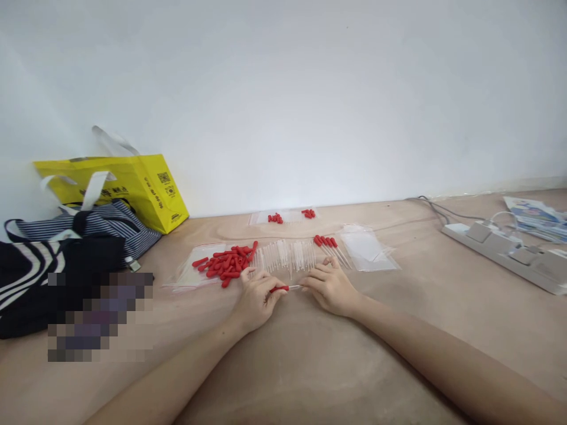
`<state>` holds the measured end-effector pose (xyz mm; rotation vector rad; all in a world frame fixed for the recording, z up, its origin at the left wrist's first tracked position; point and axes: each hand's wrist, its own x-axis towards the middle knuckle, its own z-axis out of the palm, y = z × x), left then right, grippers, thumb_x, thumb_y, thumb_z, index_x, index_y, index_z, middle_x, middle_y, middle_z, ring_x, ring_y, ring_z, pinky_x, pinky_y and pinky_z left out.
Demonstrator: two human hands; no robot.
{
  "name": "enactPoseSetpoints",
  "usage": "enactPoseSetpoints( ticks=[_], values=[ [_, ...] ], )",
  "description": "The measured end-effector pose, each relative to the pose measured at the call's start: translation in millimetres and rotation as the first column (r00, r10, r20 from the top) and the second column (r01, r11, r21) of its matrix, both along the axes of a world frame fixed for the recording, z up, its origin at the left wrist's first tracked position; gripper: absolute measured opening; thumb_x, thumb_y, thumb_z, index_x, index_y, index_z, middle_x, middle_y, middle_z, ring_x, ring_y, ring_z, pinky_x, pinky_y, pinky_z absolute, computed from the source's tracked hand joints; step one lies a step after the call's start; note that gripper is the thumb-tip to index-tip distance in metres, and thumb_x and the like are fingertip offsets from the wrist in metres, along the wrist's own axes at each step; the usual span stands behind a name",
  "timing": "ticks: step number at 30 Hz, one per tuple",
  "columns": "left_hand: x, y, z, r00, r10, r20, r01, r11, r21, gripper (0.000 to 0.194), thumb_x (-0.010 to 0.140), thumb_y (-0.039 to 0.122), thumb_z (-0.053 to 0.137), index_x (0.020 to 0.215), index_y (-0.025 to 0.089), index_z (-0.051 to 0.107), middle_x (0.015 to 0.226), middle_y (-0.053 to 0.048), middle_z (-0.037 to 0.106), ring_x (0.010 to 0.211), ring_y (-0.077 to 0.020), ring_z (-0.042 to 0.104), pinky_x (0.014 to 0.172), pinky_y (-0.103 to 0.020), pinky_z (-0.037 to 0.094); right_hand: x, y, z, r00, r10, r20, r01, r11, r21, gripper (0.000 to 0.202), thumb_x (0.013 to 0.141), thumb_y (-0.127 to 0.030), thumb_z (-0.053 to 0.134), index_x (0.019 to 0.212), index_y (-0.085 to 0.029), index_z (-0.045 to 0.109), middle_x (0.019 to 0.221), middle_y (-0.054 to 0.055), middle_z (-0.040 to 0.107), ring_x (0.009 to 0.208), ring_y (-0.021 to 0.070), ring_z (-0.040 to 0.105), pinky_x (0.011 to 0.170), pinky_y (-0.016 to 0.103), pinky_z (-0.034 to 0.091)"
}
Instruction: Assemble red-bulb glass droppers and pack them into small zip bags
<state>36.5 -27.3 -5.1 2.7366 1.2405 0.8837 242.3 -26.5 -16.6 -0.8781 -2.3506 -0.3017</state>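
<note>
Pale wall backs a wood-toned surface where two bare hands meet at the centre. The left hand has its grip closed on a red bulb; the right hand has its grip pinched around a clear tube that spans the gap to the bulb. Just beyond, more clear tubes lie in a row. To their left, a pile of red bulbs sits partly on clear plastic bags; to their right, several red-topped tubes lie slanted beside flat plastic sleeves. Near the wall rest small clusters of red pieces. At far left stands a yellow shopping bag behind a striped bag; at right, a white power strip lies near printed sheets.
</note>
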Motion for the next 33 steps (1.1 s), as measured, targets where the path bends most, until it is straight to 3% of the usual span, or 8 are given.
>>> enactPoseSetpoints(
  ticks=[3,6,9,14,17,19,26,33],
  values=[
    [-0.4,-1.2,1.9,0.999,-0.003,-0.039,0.003,1.0,-0.007,0.017,0.081,0.029,0.046,0.073,0.023,0.059,0.067,0.003,0.065,0.071,-0.0151,0.053,0.088,-0.043,0.018,-2.5,-1.6,-3.1,0.999,-0.032,0.044,0.03,0.999,0.04,0.019,0.083,-0.017,0.041,0.08,-0.02,0.06,0.072,0.002,0.059,0.07,0.014,0.044,0.07,0.033,0.021],
    [-1.9,-1.3,3.6,0.997,0.056,-0.047,-0.055,0.998,0.038,0.016,0.08,0.034,0.047,0.089,0.026,0.059,0.086,0.0,0.065,0.085,-0.019,0.052,0.089,-0.044,0.017,-2.1,1.6,-4.6,0.995,-0.092,0.042,0.09,0.995,0.04,0.018,0.081,-0.016,0.043,0.078,-0.02,0.061,0.072,0.003,0.059,0.072,0.0154,0.044,0.067,0.033,0.021],
    [-5.7,2.1,2.2,0.987,0.161,-0.015,-0.159,0.982,0.101,0.042,0.076,0.04,0.05,0.115,0.025,0.045,0.112,-0.006,0.055,0.102,-0.0242,0.043,0.088,-0.044,0.02,8.7,14.6,-4.7,0.943,-0.32,-0.089,0.318,0.948,-0.031,0.017,0.08,-0.02,0.044,0.076,-0.02,0.061,0.074,0.004,0.061,0.074,0.0173,0.047,0.064,0.032,0.02],
    [-10.2,8.7,-4.3,0.965,0.261,-0.022,-0.257,0.96,0.116,0.035,0.077,0.036,0.05,0.11,0.026,0.048,0.109,-0.006,0.055,0.103,-0.0242,0.043,0.087,-0.044,0.021,35.4,43.6,-4.1,0.636,-0.756,-0.153,0.697,0.648,-0.307,0.019,0.079,-0.026,0.043,0.087,-0.019,0.059,0.074,0.006,0.063,0.077,0.021,0.051,0.066,0.032,0.021],
    [-9.7,9.4,-5.3,0.964,0.258,-0.057,-0.253,0.964,0.086,0.026,0.076,0.032,0.051,0.1,0.026,0.055,0.106,-0.005,0.056,0.102,-0.0241,0.044,0.086,-0.044,0.022,39.8,52.9,-3.6,0.533,-0.844,-0.06,0.754,0.505,-0.42,0.021,0.078,-0.026,0.043,0.092,-0.018,0.056,0.072,0.006,0.063,0.079,0.022,0.052,0.071,0.034,0.021],
    [-9.0,9.1,-5.0,0.964,0.258,-0.069,-0.253,0.965,0.064,0.02,0.075,0.031,0.052,0.093,0.026,0.058,0.104,-0.004,0.057,0.101,-0.0244,0.044,0.085,-0.045,0.022,38.0,55.5,-3.7,0.515,-0.857,-0.016,0.761,0.465,-0.452,0.021,0.077,-0.026,0.043,0.092,-0.017,0.055,0.074,0.006,0.064,0.08,0.0221,0.053,0.072,0.034,0.02],
    [-9.0,8.6,-5.0,0.965,0.252,-0.065,-0.251,0.968,0.032,0.013,0.074,0.03,0.053,0.084,0.026,0.061,0.102,-0.004,0.058,0.099,-0.0241,0.045,0.084,-0.045,0.023,36.0,57.1,-7.6,0.544,-0.839,0.001,0.752,0.487,-0.444,0.018,0.078,-0.026,0.041,0.082,-0.019,0.057,0.086,0.006,0.063,0.083,0.0216,0.052,0.071,0.034,0.02],
    [-10.3,10.2,-6.5,0.951,0.308,-0.032,-0.307,0.951,0.026,0.012,0.073,0.03,0.055,0.081,0.026,0.062,0.1,-0.004,0.058,0.099,-0.0241,0.045,0.084,-0.045,0.022,26.4,47.9,-9.3,0.656,-0.749,-0.09,0.686,0.642,-0.344,0.019,0.079,-0.03,0.042,0.08,-0.02,0.059,0.087,0.004,0.062,0.085,0.0197,0.051,0.07,0.033,0.021]
  ],
)
